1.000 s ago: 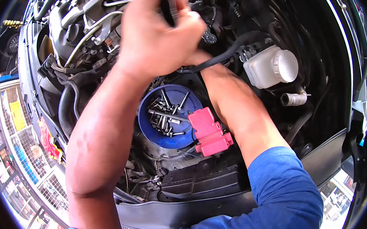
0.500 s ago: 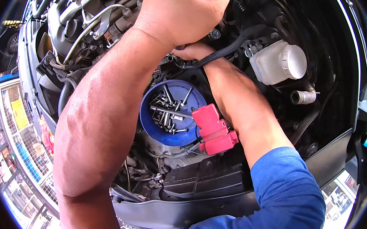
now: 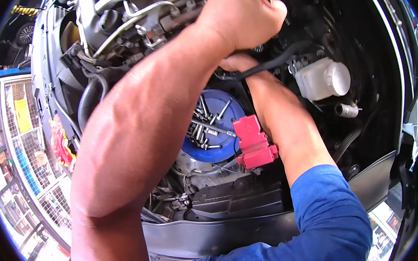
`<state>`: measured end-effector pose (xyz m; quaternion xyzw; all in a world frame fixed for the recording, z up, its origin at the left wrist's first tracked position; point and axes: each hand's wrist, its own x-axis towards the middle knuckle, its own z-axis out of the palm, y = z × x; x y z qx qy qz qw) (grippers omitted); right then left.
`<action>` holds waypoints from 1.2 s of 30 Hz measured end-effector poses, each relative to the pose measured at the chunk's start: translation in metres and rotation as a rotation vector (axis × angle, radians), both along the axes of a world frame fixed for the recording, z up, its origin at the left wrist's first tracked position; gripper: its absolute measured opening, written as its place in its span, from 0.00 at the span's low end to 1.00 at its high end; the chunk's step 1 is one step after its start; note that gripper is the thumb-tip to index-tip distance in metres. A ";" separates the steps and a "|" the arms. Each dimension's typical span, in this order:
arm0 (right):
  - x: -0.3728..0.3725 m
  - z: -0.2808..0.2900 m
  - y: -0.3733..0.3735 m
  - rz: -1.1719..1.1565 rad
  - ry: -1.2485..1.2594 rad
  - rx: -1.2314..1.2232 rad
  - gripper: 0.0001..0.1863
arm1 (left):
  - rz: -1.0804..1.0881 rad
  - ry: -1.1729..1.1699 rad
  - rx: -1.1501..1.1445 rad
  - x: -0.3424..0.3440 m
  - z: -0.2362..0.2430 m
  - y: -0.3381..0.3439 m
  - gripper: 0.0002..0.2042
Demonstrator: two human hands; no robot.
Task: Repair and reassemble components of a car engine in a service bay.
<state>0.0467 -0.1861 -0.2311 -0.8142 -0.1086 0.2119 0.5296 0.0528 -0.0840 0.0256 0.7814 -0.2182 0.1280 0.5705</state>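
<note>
My left hand (image 3: 245, 18) is closed in a fist above the engine, near the top edge. A dark sliver shows at its thumb, but what it grips is hidden. Beneath the left wrist my right hand (image 3: 239, 62) reaches in among the engine parts, its fingers out of sight. A black ribbed hose (image 3: 276, 58) crosses over the right wrist. Between my forearms sits a blue round dish (image 3: 237, 108), partly covered by the left forearm. Loose bolts (image 3: 203, 132) and a long metal rod lie in it. A red plastic cover (image 3: 254, 144) overlaps the dish's right rim.
A white fluid reservoir (image 3: 316, 80) with a round cap stands right of my right forearm, above an open hose end (image 3: 346, 110). Metal pipes (image 3: 129, 23) run over the engine at upper left. A black ribbed box (image 3: 238, 201) lies near the front panel (image 3: 220, 234).
The view has shifted, so the engine bay sits further right. My left fist appears further right too, and its forearm now covers the dish's left side. My right hand stays under the left wrist.
</note>
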 end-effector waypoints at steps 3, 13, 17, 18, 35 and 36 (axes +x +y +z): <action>0.001 -0.018 0.003 0.013 0.003 0.171 0.28 | 0.077 0.095 0.115 -0.011 -0.004 0.014 0.06; 0.005 0.001 -0.023 0.248 0.039 -0.325 0.34 | 0.088 0.699 0.051 -0.059 -0.096 0.061 0.23; 0.007 0.002 -0.026 0.226 0.047 -0.196 0.35 | -0.035 0.761 -0.302 -0.059 -0.109 0.065 0.21; 0.005 0.007 -0.027 0.216 0.075 -0.198 0.35 | -0.066 0.790 -0.419 -0.060 -0.109 0.065 0.22; -0.025 0.094 -0.038 0.222 0.508 0.606 0.34 | -0.168 0.638 -0.692 -0.118 -0.093 0.086 0.21; -0.023 0.092 -0.038 0.226 0.524 0.567 0.33 | -0.157 0.663 -0.744 -0.122 -0.092 0.094 0.21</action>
